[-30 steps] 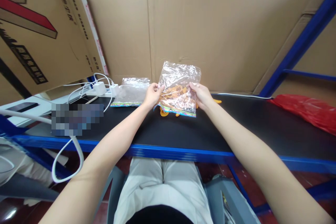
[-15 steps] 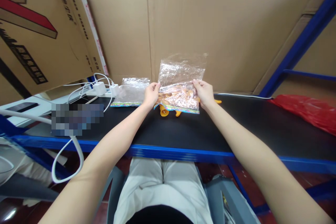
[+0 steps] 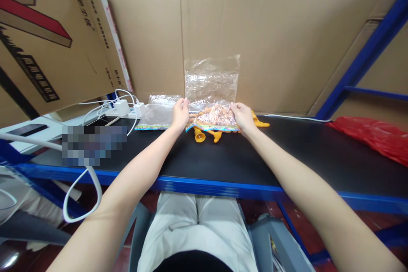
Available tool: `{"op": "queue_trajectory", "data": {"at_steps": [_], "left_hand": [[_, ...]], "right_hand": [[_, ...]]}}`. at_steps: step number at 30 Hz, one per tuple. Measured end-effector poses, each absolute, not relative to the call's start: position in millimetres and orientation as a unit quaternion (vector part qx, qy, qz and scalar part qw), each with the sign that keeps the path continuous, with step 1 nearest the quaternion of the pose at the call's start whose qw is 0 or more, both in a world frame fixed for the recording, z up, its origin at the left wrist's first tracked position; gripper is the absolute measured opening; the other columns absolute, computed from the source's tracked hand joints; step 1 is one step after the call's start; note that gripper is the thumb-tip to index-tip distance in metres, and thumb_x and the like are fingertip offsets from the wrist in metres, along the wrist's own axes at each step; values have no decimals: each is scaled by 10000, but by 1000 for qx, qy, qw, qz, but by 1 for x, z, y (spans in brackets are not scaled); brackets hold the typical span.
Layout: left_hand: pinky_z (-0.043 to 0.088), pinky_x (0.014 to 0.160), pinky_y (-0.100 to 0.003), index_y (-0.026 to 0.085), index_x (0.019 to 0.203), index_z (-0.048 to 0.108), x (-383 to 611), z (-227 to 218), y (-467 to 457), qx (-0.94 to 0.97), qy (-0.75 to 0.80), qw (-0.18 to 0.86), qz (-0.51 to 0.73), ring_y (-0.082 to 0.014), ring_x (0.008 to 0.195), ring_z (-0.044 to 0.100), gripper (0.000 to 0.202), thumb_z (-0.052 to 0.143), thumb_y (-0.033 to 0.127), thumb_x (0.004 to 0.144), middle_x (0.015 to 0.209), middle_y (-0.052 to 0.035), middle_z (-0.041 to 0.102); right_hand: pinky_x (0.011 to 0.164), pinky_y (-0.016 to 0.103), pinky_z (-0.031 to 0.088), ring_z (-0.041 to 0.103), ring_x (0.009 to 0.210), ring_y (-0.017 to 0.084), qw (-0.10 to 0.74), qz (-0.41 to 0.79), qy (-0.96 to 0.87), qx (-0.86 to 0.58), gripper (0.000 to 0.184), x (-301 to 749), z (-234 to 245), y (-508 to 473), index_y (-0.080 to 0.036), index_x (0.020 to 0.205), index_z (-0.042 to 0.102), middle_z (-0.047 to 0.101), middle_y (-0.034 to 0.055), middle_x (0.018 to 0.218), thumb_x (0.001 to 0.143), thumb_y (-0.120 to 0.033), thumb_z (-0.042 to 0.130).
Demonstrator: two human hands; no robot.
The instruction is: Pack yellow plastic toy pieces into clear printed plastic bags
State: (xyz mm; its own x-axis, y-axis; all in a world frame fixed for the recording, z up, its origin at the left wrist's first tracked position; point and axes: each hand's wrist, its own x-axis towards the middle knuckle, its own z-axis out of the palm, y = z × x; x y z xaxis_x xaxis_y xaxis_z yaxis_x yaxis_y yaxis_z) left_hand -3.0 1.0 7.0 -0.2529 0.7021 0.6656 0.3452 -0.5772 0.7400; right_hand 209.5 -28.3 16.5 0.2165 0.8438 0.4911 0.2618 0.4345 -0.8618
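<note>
My left hand (image 3: pixel 180 113) and my right hand (image 3: pixel 241 116) pinch the two sides of a clear plastic bag (image 3: pixel 211 81) that stands upright on the black table (image 3: pixel 242 157) near the cardboard wall. The bag's lower part holds orange plastic pieces (image 3: pixel 214 115), and its colourful bottom edge rests on the table. A few more orange pieces (image 3: pixel 200 136) lie loose on the table under and beside the bag. Both hands are closed on the bag.
A stack of empty clear bags (image 3: pixel 158 112) lies left of my left hand. White chargers and cables (image 3: pixel 123 106) sit at the far left. A red plastic bag (image 3: pixel 372 136) lies at the right. Cardboard (image 3: pixel 280 38) walls the back. The table has a blue front edge (image 3: pixel 223 187).
The bag has gone from tilted and lifted to upright, with its bottom lowered onto the table. Both hands moved down and slightly away, and the orange pieces settled at the bottom.
</note>
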Motion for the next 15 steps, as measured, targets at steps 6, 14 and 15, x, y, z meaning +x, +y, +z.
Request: {"op": "queue_trajectory", "data": {"at_steps": [6,14,15], "left_hand": [[278,509,-210,185,692,477,-3,7,-1,595,440,140,658,-93,495,363,235,404,305,879,545,44,393],[290,506,-200,181,672,471,-1,10,-6,591,428,163,664,-92,504,380,228,415,276,872,534,43,403],[291,500,-199,182,666,465,0,11,-8,590,428,170,663,-90,496,379,229,418,275,870,528,44,401]], "right_hand": [[505,226,294,361,506,96,620,178,-595,-480,350,210,13,-26,-176,627,519,399,-39,505,757,-500,502],[413,218,195,251,384,66,635,281,-573,-435,399,212,20,-29,-185,646,543,319,-70,402,674,-582,572],[405,218,184,237,373,63,636,297,-565,-434,401,212,21,-30,-186,641,535,305,-74,391,668,-584,581]]}}
